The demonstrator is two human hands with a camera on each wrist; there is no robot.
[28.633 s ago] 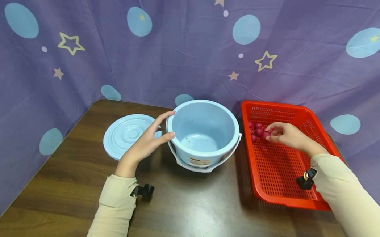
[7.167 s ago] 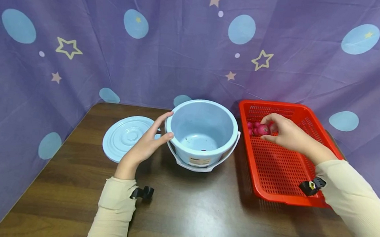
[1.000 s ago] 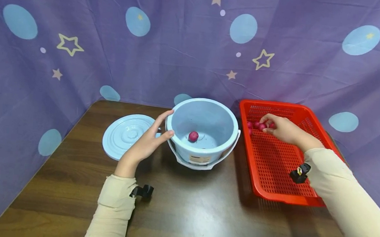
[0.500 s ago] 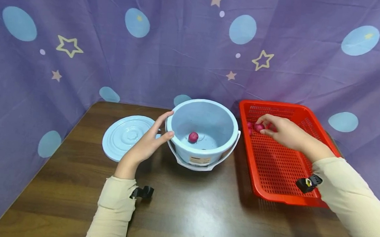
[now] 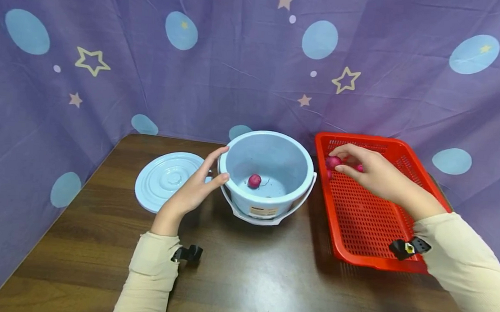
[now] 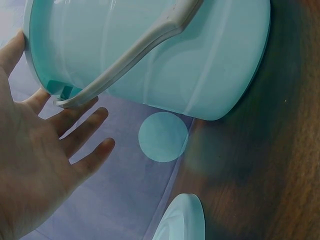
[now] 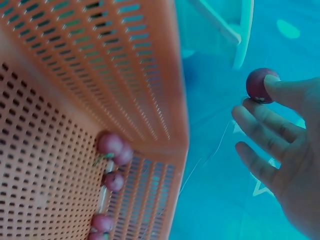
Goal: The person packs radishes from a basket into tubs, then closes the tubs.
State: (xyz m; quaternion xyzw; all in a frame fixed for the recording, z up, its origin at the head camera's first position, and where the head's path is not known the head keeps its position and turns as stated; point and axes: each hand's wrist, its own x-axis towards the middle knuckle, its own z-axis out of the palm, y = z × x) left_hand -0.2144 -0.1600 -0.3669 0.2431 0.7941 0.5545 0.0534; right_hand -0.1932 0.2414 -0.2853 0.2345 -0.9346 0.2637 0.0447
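My right hand (image 5: 371, 175) pinches a red radish (image 5: 333, 162) between thumb and fingers, over the left back part of the red basket (image 5: 374, 264). In the right wrist view the held radish (image 7: 261, 86) is up beyond the basket wall, and several radishes (image 7: 110, 144) lie inside along its far end. My left hand (image 5: 194, 186) is at the left side of the light blue bucket (image 5: 240, 201), its thumb and fingertips touching the rim. Its other fingers spread out straight near the handle hinge in the left wrist view. One radish (image 5: 254, 180) shows on the bucket floor.
A light blue lid (image 5: 162, 181) lies flat on the wooden table (image 5: 242, 275), left of the bucket. The bucket's white handle (image 5: 256, 221) hangs down in front. A purple curtain (image 5: 245, 89) with stars closes off the back.
In the last second my right hand has picked up a radish in the basket and raised it leftward. Compared with 28.6 s ago, a radish now shows in the bucket. My left hand stays put.
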